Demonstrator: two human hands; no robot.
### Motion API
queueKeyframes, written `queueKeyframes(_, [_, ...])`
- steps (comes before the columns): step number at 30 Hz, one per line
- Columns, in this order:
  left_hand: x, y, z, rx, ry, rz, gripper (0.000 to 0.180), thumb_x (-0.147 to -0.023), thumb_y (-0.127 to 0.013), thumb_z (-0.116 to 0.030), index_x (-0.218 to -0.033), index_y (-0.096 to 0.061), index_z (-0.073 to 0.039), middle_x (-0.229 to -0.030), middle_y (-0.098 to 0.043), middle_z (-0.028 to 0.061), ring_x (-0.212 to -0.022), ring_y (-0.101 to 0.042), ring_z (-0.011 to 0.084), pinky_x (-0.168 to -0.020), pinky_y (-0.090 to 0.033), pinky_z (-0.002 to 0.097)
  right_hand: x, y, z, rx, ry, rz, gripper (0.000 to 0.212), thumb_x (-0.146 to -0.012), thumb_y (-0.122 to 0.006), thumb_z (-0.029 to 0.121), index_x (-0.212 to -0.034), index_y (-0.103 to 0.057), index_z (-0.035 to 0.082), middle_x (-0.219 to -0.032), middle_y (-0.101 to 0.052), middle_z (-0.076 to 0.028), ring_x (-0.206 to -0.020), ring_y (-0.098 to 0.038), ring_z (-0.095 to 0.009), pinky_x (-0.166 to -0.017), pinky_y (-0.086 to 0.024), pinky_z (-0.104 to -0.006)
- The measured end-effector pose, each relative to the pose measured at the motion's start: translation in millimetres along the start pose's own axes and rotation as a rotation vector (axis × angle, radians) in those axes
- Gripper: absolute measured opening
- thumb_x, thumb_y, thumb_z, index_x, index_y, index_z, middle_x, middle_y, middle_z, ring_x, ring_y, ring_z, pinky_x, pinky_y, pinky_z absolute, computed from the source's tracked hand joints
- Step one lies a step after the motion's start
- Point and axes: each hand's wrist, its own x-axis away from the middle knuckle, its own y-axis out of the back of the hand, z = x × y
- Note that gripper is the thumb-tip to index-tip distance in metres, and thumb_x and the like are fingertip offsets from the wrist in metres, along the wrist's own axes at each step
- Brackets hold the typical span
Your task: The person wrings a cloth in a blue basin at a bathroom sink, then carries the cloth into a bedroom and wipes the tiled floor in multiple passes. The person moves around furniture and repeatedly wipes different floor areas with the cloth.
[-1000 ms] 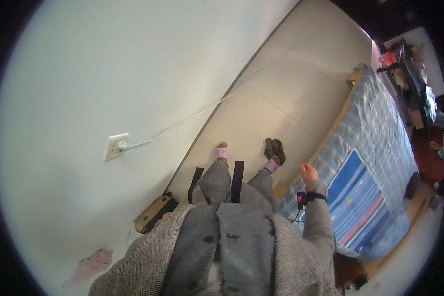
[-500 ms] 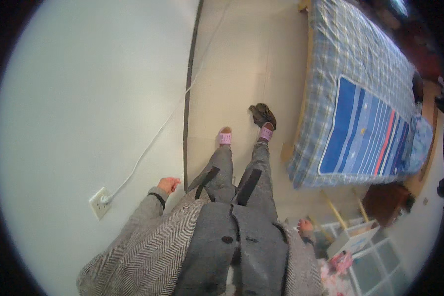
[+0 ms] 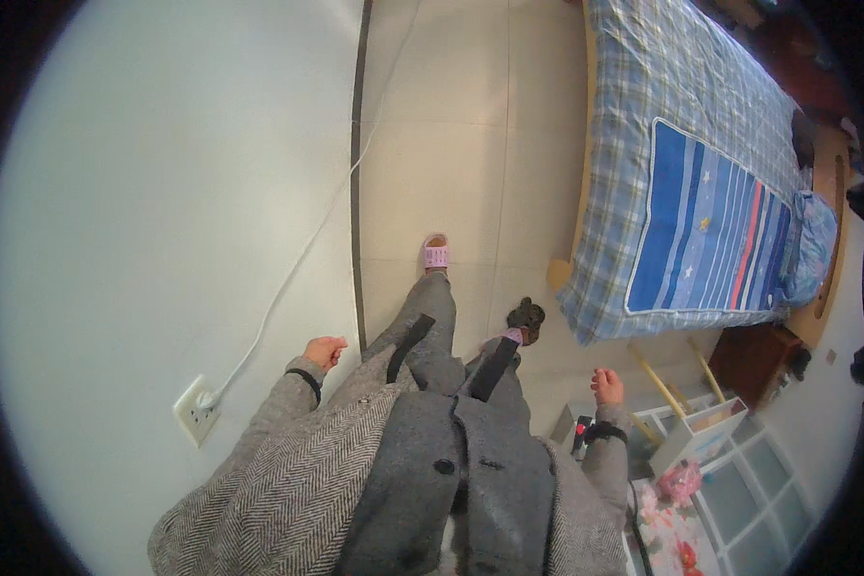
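Note:
My left hand (image 3: 325, 352) hangs beside the pale wall, fingers curled inward with nothing visible in them. The grey sleeve behind it has a black band at the cuff. My right hand (image 3: 606, 386) is out at my right side, between my coat and the foot end of the bed, its fingers also curled and no object showing in it. A pink slipper (image 3: 436, 253) is on my left foot, which is forward on the floor. At my right foot, partly hidden by my trouser leg, is a dark crumpled thing (image 3: 525, 319) whose kind I cannot make out.
A bed (image 3: 624, 230) with plaid bedding and a blue striped mat (image 3: 706, 226) stands to the right. A white cable (image 3: 302, 254) runs from a wall socket (image 3: 198, 410) along the left wall. Behind right are a wooden stool (image 3: 658, 379), a white box (image 3: 701, 437) and a glass-paned door (image 3: 754, 494).
My right hand has swung forward and up beside me. The right foot and the dark crumpled thing are nearer to me now, while the bed has shifted slightly nearer too.

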Motion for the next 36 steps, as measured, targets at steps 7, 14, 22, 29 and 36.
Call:
queueKeyframes(7, [7,-16,-30,-0.042,-0.072,0.022,0.018,-0.091,-0.06,-0.018,-0.083,-0.062,-0.002,-0.06,-0.049,-0.002,-0.052,-0.043,0.0082,-0.046,-0.037,0.0236,33,9,-28,0.006,-0.186,0.003,0.023,-0.09,-0.058,0.025,-0.096,-0.063,0.003,-0.075,-0.063,-0.007,-0.059,-0.058,-0.014,-0.05,-0.046,-0.0282])
queueKeyframes(14, [8,-34,-79,-0.093,-0.189,-0.003,0.018,-0.091,-0.061,-0.019,-0.084,-0.063,-0.002,-0.06,-0.051,-0.0011,-0.05,-0.044,0.0092,-0.046,-0.038,0.0248,38,27,-62,-0.18,-0.29,-0.022,0.022,-0.09,-0.059,0.026,-0.093,-0.062,0.004,-0.072,-0.061,-0.006,-0.054,-0.055,-0.014,-0.046,-0.044,-0.0288])
queueKeyframes(22, [0,-70,-140,0.096,-0.205,-0.107,0.016,-0.09,-0.061,-0.015,-0.085,-0.063,0.0,-0.058,-0.048,-0.001,-0.048,-0.042,0.009,-0.043,-0.036,0.0246,-46,11,-14,-0.003,-0.187,0.051,0.027,-0.091,-0.053,0.03,-0.101,-0.06,0.007,-0.082,-0.064,-0.009,-0.06,-0.06,-0.018,-0.045,-0.044,-0.0317])
queueKeyframes(29, [-16,-137,-169,0.173,-0.234,-0.149,0.018,-0.091,-0.061,-0.017,-0.082,-0.062,-0.001,-0.058,-0.049,-0.0009,-0.048,-0.041,0.0101,-0.042,-0.034,0.0263,-178,64,86,-0.062,-0.111,0.088,0.024,-0.089,-0.057,0.029,-0.101,-0.063,0.009,-0.079,-0.065,-0.008,-0.06,-0.06,-0.017,-0.046,-0.044,-0.0345])
queueKeyframes(36, [15,-239,-196,0.241,-0.089,-0.217,0.018,-0.091,-0.061,-0.018,-0.081,-0.063,-0.003,-0.057,-0.048,-0.001,-0.048,-0.041,0.0104,-0.043,-0.035,0.027,-309,137,218,0.084,0.182,0.181,0.025,-0.089,-0.061,0.027,-0.096,-0.065,0.003,-0.076,-0.064,-0.007,-0.061,-0.06,-0.016,-0.053,-0.049,-0.032])
